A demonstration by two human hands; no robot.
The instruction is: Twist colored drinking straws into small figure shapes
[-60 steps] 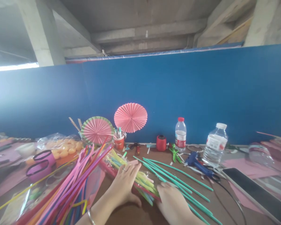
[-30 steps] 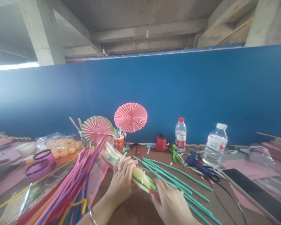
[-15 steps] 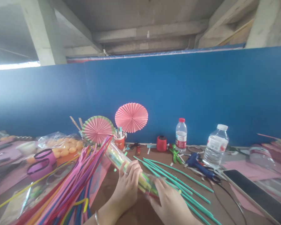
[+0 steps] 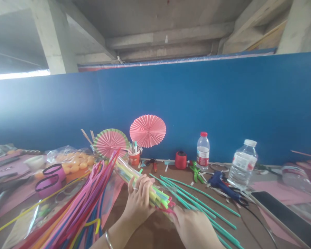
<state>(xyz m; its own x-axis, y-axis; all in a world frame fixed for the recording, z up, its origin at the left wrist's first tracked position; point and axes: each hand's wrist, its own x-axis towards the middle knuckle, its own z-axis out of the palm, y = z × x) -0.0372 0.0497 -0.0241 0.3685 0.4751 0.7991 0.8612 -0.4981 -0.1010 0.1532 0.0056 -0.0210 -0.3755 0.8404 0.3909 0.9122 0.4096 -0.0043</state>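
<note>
Over the brown worktop [image 4: 155, 239], a clear bag [image 4: 123, 169] of coloured strips [image 4: 159, 196] slants. The left hand [image 4: 140, 197] has its grip clamped around the bag; whether the right hand [image 4: 193, 225], at the pink tips [image 4: 170, 204], grips, I cannot tell. Best squeeze lightly, keeping tips even.

There are one left hand [image 4: 140, 197], one right hand [image 4: 191, 223], one clear packet [image 4: 125, 171], two pleated paper fans [image 4: 147, 130], two purple rings [image 4: 48, 186], one white bowl [image 4: 34, 162], one phone [image 4: 287, 219], one glue gun [image 4: 223, 185], two upright bottles [image 4: 203, 155] and, blurred at the right, probably a third bottle lying down [image 4: 297, 176].
</note>
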